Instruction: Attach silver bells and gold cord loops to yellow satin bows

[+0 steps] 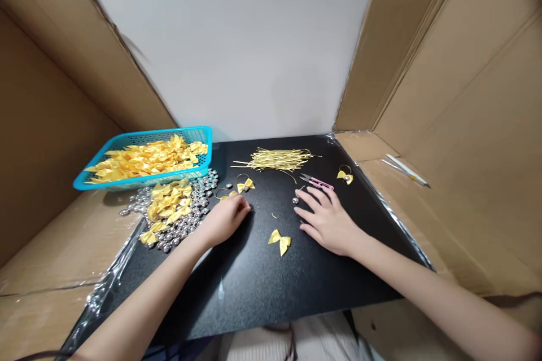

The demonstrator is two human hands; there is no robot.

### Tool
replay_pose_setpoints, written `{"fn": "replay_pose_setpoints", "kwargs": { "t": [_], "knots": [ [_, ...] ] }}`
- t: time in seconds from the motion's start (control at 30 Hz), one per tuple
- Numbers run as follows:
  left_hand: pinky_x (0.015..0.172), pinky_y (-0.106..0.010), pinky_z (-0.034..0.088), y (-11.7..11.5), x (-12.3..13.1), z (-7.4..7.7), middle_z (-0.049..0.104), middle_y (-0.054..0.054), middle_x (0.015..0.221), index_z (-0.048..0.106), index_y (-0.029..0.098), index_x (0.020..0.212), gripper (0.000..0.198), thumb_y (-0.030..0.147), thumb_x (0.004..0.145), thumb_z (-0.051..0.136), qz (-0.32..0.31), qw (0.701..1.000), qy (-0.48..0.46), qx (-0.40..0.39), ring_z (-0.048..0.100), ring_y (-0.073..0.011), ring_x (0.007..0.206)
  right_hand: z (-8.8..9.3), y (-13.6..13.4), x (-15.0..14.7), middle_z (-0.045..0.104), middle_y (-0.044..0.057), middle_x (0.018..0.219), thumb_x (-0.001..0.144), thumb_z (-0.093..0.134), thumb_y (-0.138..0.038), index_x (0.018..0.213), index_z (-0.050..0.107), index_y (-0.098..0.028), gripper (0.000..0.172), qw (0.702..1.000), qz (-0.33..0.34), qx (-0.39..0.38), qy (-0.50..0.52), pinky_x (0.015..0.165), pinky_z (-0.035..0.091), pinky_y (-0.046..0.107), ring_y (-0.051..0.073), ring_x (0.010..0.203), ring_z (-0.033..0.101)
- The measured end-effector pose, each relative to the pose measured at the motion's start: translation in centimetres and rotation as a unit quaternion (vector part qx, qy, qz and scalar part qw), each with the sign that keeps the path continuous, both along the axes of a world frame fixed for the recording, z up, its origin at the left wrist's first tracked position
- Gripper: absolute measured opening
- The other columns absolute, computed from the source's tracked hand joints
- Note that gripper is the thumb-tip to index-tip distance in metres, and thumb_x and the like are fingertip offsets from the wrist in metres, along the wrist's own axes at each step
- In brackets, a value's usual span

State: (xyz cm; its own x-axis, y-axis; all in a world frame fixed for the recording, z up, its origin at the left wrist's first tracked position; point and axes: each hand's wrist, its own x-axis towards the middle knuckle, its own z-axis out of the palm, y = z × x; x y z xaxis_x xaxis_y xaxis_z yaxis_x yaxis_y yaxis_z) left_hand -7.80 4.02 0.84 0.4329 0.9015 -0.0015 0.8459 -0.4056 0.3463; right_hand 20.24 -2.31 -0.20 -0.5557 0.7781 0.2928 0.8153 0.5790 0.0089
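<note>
A turquoise plastic basket of yellow bows sits at the left of the frame on the black worktop. Below it, a bow pile lies over silver bells. Left of centre, a looped bow lies behind the left hand, which partly hides another bow. At centre are a bundle of gold ties and, lower down, a single bow. Pink thread snips lie just beyond the right hand; a second looped bow is further right.

The left grip is clenched, fingertips together; a thin strand shows beside them, but I cannot tell whether it is held. The right grip is released, fingers spread, near a loose silver bell right of centre.

The basket is perforated, the bows satiny, the bells round and shiny, the ties thin and straight.
</note>
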Motion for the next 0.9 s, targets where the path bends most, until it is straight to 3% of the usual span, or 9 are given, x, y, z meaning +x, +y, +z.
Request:
{"fn": "replay_pose_setpoints", "kwargs": {
  "t": [0.07, 0.13, 0.2, 0.33, 0.47, 0.6, 0.7, 0.83, 0.9],
  "knots": [
    [0.068, -0.030, 0.048, 0.2, 0.3, -0.2, 0.063, -0.004, 0.076, 0.054, 0.020, 0.078, 0.022, 0.031, 0.092, 0.042, -0.004, 0.999, -0.036, 0.008, 0.062, -0.0191, 0.071, 0.2, -1.4, -0.1, 0.044, 0.010, 0.150, 0.095, 0.048, -0.045, 0.128, 0.062, -0.024, 0.041, 0.999, -0.036, -0.009, 0.018, 0.111, 0.022, 0.054, 0.033, 0.136, 0.033],
    [0.068, -0.030, 0.048, 0.4, 0.7, -0.3, 0.063, -0.004, 0.078, 0.053, 0.020, 0.078, 0.023, 0.032, 0.092, 0.041, -0.003, 0.998, -0.066, 0.023, 0.061, -0.0189, 0.072, 0.3, -2.0, -1.4, 0.036, 0.009, 0.154, 0.096, 0.044, -0.049, 0.137, 0.053, -0.028, 0.047, 0.998, -0.018, -0.054, 0.034, 0.112, 0.023, 0.055, 0.032, 0.140, 0.029],
    [0.069, -0.031, 0.048, 0.4, 0.9, -0.3, 0.062, -0.004, 0.079, 0.053, 0.020, 0.079, 0.023, 0.033, 0.092, 0.040, 0.002, 0.995, -0.085, 0.042, 0.060, -0.0191, 0.072, 0.2, -1.9, -3.1, 0.026, 0.006, 0.159, 0.096, 0.040, -0.052, 0.142, 0.046, -0.033, 0.050, 0.993, 0.024, -0.104, 0.043, 0.114, 0.021, 0.056, 0.032, 0.144, 0.024],
    [0.075, -0.035, 0.048, 0.0, -0.2, -0.3, 0.063, -0.006, 0.083, 0.056, 0.019, 0.081, 0.024, 0.036, 0.091, 0.042, 0.000, 0.993, -0.091, 0.079, 0.059, -0.0216, 0.079, -0.3, -0.3, -5.0, 0.015, 0.006, 0.162, 0.097, 0.035, -0.057, 0.141, 0.048, -0.035, 0.051, 0.986, 0.023, -0.157, 0.051, 0.115, 0.014, 0.063, 0.036, 0.148, 0.013],
    [0.082, -0.039, 0.047, -0.8, -1.9, -0.6, 0.066, -0.007, 0.093, 0.065, 0.019, 0.086, 0.022, 0.039, 0.086, 0.055, -0.041, 0.993, -0.066, 0.094, 0.058, -0.0248, 0.090, -1.2, -0.4, -2.3, 0.014, 0.007, 0.163, 0.097, 0.033, -0.056, 0.143, 0.046, -0.035, 0.052, 0.987, -0.002, -0.156, 0.042, 0.115, 0.009, 0.067, 0.037, 0.149, 0.009],
    [0.082, -0.040, 0.047, -0.9, -1.8, -0.8, 0.068, -0.007, 0.095, 0.069, 0.020, 0.090, 0.024, 0.040, 0.086, 0.058, -0.076, 0.991, -0.055, 0.097, 0.058, -0.0249, 0.090, -1.8, -1.9, 2.6, 0.015, 0.006, 0.162, 0.098, 0.033, -0.055, 0.142, 0.045, -0.041, 0.048, 0.984, -0.107, -0.139, 0.028, 0.112, 0.006, 0.072, 0.038, 0.149, 0.007],
    [0.089, -0.041, 0.046, -1.3, -1.4, -0.4, 0.068, -0.008, 0.104, 0.072, 0.022, 0.099, 0.026, 0.040, 0.087, 0.057, -0.132, 0.985, -0.048, 0.101, 0.058, -0.0248, 0.097, -1.7, -3.1, 4.3, 0.009, 0.008, 0.163, 0.098, 0.029, -0.055, 0.146, 0.040, -0.037, 0.052, 0.977, -0.159, -0.140, 0.026, 0.112, 0.005, 0.073, 0.039, 0.149, 0.004],
    [0.102, -0.054, 0.037, -3.3, -2.7, -0.6, 0.044, -0.007, 0.149, 0.061, 0.036, 0.128, 0.039, 0.042, 0.092, 0.051, -0.196, 0.967, 0.021, 0.161, 0.044, -0.0348, 0.129, -1.2, -4.0, 3.1, 0.005, 0.006, 0.164, 0.097, 0.031, -0.058, 0.149, 0.032, -0.038, 0.056, 0.978, -0.105, -0.178, 0.021, 0.113, 0.005, 0.071, 0.037, 0.150, 0.001],
    [0.105, -0.058, 0.033, -4.5, -3.6, -1.3, 0.030, -0.005, 0.159, 0.050, 0.043, 0.138, 0.047, 0.048, 0.091, 0.051, -0.219, 0.960, 0.054, 0.164, 0.037, -0.0381, 0.136, -1.2, -3.7, 2.5, 0.006, 0.004, 0.164, 0.096, 0.032, -0.058, 0.147, 0.034, -0.042, 0.053, 0.977, -0.067, -0.199, 0.016, 0.113, 0.004, 0.071, 0.035, 0.150, 0.001]
  ]
}}
